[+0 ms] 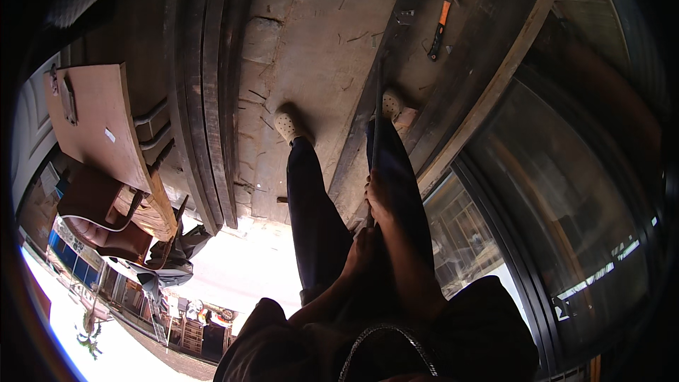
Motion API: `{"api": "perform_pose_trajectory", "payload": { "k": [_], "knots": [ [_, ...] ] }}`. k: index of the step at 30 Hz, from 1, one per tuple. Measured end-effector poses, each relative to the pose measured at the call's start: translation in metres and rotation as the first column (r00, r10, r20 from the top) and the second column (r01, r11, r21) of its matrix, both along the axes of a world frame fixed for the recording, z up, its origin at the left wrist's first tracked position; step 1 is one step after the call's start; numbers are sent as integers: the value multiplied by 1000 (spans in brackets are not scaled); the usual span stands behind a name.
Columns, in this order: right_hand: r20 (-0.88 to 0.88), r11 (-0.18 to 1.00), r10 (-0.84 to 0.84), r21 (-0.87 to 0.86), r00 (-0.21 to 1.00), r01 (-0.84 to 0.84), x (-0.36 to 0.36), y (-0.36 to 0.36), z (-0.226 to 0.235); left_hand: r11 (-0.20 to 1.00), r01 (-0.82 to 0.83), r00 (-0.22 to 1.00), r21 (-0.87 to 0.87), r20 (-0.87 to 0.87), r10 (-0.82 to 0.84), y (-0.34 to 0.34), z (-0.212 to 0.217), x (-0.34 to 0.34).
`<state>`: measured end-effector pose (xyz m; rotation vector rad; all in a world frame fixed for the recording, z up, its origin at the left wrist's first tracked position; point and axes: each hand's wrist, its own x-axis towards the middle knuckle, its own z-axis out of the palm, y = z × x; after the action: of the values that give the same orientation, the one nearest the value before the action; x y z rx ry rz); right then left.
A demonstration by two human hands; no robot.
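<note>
I stand on a cracked concrete floor (311,42) in dark trousers and pale clogs, one (286,126) to the left and one (391,104) to the right. A thin dark rod (378,95) runs from my hands down to the floor by the right clog. My right hand (378,197) grips it farther down. My left hand (362,246) is closed around it closer to my body. The rod's lower tip is hard to make out against a dark plank.
A hammer with an orange and black handle (439,28) lies on a dark plank (481,35) beyond my right foot. Long dark boards (205,99) lie at the left, past them a brown plywood sheet (99,127). A dark-framed glass pane (537,191) stands at the right.
</note>
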<state>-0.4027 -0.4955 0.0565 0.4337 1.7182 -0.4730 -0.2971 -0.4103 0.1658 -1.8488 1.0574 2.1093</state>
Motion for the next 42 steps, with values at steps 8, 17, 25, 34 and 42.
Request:
{"api": "perform_pose_trajectory", "payload": {
  "k": [8, 17, 25, 34, 42],
  "knots": [
    [-1, 993, 109, -55, 994, -109, -87, -38, -17, 984, -114, 993, 137, 9, 114, -71, 8, -99],
    [41, 995, 52, -92, 998, -48, -126, -64, -18, 916, -263, 963, 304, 143, 229, -91, -6, -140],
    [97, 991, -17, -129, 995, 29, -156, -86, -20, 897, -391, 920, 208, 68, 385, -125, 7, -178],
    [161, 967, -131, -195, 978, 162, -172, -84, -33, 845, -457, 881, 277, 12, 473, -115, -11, -190],
    [-576, 675, 581, -54, 575, -736, -148, -51, -70, 962, -265, 964, 64, 0, 266, -92, -34, -178]
  ]
}}
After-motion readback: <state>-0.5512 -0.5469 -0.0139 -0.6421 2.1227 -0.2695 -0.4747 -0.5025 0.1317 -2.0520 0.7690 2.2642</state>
